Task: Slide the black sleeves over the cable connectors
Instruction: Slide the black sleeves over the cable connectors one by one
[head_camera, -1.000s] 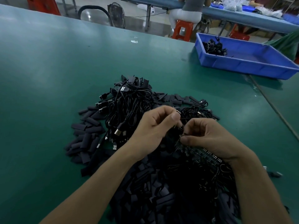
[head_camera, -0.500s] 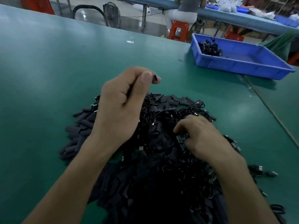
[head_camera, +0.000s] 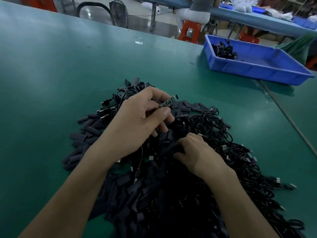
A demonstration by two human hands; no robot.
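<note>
The left hand (head_camera: 142, 122) is raised over the pile, thumb and forefinger pinching a connector (head_camera: 169, 102), a thin strip of board whose free end points up and right past the fingertips; the other fingers curl under the palm; the right hand (head_camera: 194, 152) lies low on the heap, knuckles up, fingers bent down among the black parts, and whether they hold anything cannot be told, since the tips are hidden; loose sleeves (head_camera: 91, 130), flat and dark, spread out on the left side of the heap and under both forearms; cables (head_camera: 211, 125) in tangled coils fill the right side, some with metal plugs showing at the edges; all this sits on a green table (head_camera: 60, 69); a blue tray (head_camera: 257, 70) stands well apart at the far right, with a small clump of cables in its far left corner; beyond the table edge are an orange stool (head_camera: 190, 32) and a fan (head_camera: 119, 12)
</note>
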